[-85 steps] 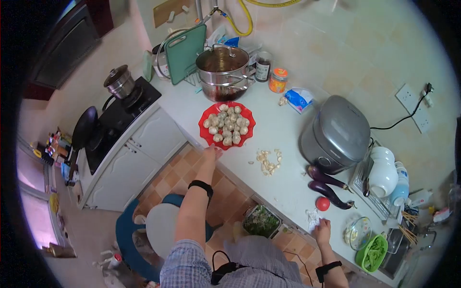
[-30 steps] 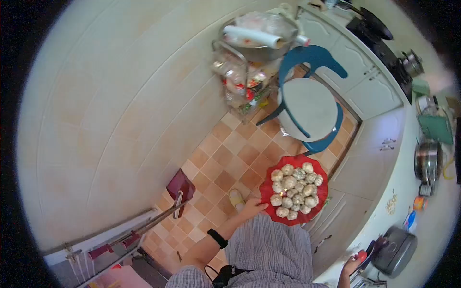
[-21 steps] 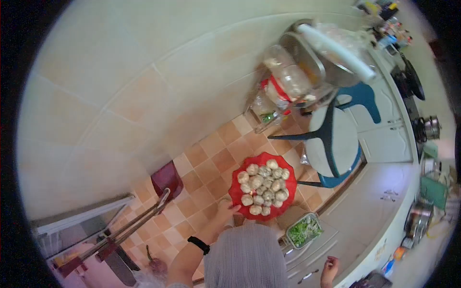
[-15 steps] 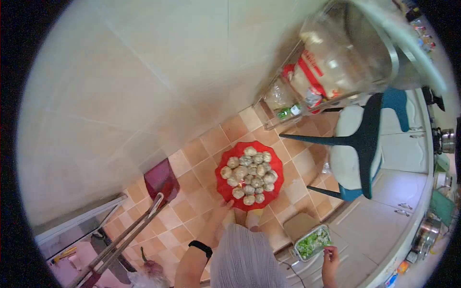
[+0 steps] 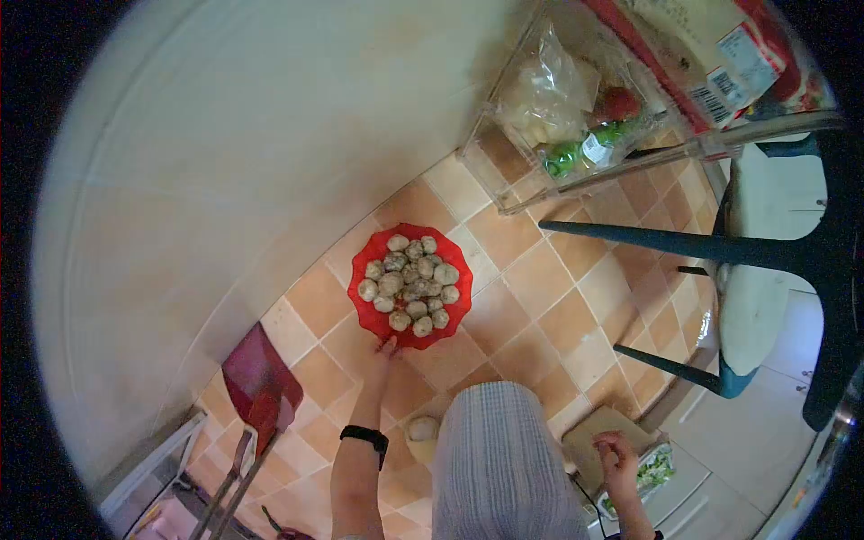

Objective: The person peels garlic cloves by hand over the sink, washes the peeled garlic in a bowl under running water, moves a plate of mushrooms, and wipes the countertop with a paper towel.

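My left hand (image 5: 387, 349), with a black band on the wrist, is closed on the near rim of a red scalloped plate (image 5: 459, 326). Several round, pale, grey-mottled balls (image 5: 390, 284) are heaped on it. The plate is held out above the tiled floor. Off to the lower right, my right hand (image 5: 616, 457) has its fingers curled in; I cannot tell what, if anything, is in them. It overlaps a clear tray of chopped greens (image 5: 655, 470) and a brown cardboard piece (image 5: 589, 441) in this view.
A clear-sided rack (image 5: 504, 202) with bagged food stands against the wall at upper right. A dark-legged chair (image 5: 684, 241) is at the right, before white cabinets (image 5: 747, 450). A dustpan (image 5: 261, 378) with a long handle leans at the left.
The plate has moved left and away from my body, with my left arm stretched out further. My right hand has moved up beside the greens tray. The view has shifted toward the rack.
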{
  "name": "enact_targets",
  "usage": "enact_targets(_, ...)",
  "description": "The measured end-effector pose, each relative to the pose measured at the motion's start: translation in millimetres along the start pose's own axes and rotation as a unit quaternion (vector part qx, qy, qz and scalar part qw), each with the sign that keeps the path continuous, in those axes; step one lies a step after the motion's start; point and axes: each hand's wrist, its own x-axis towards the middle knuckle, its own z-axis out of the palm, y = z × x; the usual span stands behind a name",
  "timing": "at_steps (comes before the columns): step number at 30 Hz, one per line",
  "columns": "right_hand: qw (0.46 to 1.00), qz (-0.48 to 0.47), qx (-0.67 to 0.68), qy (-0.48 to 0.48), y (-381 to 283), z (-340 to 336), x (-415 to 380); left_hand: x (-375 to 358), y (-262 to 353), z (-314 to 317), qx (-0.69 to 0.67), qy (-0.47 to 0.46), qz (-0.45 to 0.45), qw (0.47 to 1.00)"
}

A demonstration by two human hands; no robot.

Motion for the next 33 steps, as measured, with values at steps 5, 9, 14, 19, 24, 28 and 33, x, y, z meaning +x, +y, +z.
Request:
enact_targets(5,1.000,-0.003,0.013,-0.001,17.4,23.4,23.7,57.6,-7.6,3.4,-0.004,0.005,-0.025,1.000)
enact_targets(9,0.998,0.029,0.055,0.021,11.3,25.5,28.6,80.2,-9.7,-0.4,-0.167,-0.059,-0.104,0.979)
enact_targets(14,0.971,0.103,0.207,0.058,24.6,-14.4,-6.7,36.4,-20.2,-12.7,0.005,-0.079,-0.042,0.996)
enact_targets(19,0.959,0.167,0.173,0.150,-6.9,-75.3,-67.7,-27.2,53.5,-72.5,0.057,-0.188,0.002,0.981)
enact_targets(24,0.950,0.204,0.166,0.171,-33.6,-137.1,-144.1,-213.8,220.3,86.3,0.387,-0.087,0.053,0.917)
enact_targets(28,0.907,0.255,0.278,0.189,-53.5,-180.5,-227.5,-306.1,270.1,158.3,0.436,-0.229,0.085,0.866)
enact_targets(33,0.824,0.316,0.336,0.328,-41.0,-221.0,-338.3,-400.9,277.6,248.7,0.498,-0.358,0.056,0.788)
